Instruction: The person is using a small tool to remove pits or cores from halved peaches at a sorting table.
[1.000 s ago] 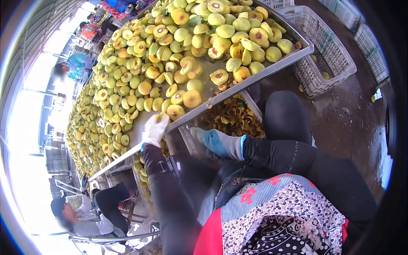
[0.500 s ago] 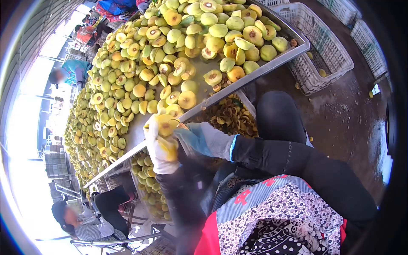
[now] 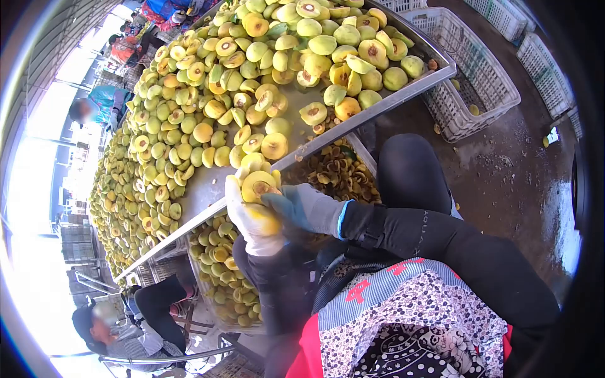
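My left hand (image 3: 253,217), in a white glove stained yellow, holds a halved yellow-green fruit (image 3: 258,184) with its cut face up, over the metal table's rim (image 3: 372,118). My right hand (image 3: 302,206), in a grey and blue glove, is closed against the fruit's right side; whatever its fingertips grip is hidden. Many halved fruits (image 3: 205,133) are heaped on the table just beyond my hands. Under the rim is a container of brown fruit scraps (image 3: 343,170), and left of it a crate of fruit halves (image 3: 230,283).
White plastic crates (image 3: 476,75) stand on the wet floor (image 3: 498,183) at the right. A seated person (image 3: 120,334) is at the lower left; another person (image 3: 104,107) is at the table's far side. My knee (image 3: 413,167) is beside the scrap container.
Both hands have moved slightly right with the fruit, whose cut face now shows more clearly. The view has shifted a little.
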`<state>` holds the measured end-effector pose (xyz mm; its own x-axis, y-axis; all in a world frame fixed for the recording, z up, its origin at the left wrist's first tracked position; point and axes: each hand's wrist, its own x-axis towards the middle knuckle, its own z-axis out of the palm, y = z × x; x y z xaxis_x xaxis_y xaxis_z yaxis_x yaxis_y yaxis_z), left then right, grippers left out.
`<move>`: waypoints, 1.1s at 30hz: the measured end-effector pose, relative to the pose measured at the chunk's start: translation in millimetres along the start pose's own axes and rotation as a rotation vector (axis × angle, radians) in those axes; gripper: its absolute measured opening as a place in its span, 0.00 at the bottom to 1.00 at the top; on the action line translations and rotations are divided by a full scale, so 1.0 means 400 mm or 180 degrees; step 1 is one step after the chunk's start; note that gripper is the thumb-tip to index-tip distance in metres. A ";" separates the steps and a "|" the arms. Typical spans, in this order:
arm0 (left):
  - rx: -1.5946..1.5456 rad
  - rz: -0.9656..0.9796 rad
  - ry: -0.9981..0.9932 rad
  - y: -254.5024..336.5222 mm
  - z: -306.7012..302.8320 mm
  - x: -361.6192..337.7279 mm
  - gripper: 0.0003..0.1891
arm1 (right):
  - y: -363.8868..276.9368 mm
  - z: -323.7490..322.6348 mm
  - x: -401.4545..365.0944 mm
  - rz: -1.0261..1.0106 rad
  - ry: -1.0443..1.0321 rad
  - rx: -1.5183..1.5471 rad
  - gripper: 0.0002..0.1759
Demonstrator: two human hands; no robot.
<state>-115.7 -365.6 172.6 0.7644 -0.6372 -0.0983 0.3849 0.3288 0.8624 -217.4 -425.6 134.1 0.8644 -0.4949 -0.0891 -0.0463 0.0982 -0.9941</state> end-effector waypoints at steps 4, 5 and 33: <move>-0.0040 -0.0011 0.0454 -0.014 0.012 -0.003 0.21 | -0.019 -0.023 -0.011 0.0255 -0.0396 -0.0112 0.30; -0.0016 0.0080 0.0468 -0.019 0.013 -0.006 0.20 | -0.003 -0.009 -0.008 0.0193 -0.0379 0.0156 0.28; 0.1893 0.1454 0.1318 0.222 -0.340 0.035 0.16 | -0.084 -0.071 -0.067 0.1523 -0.1624 0.1158 0.34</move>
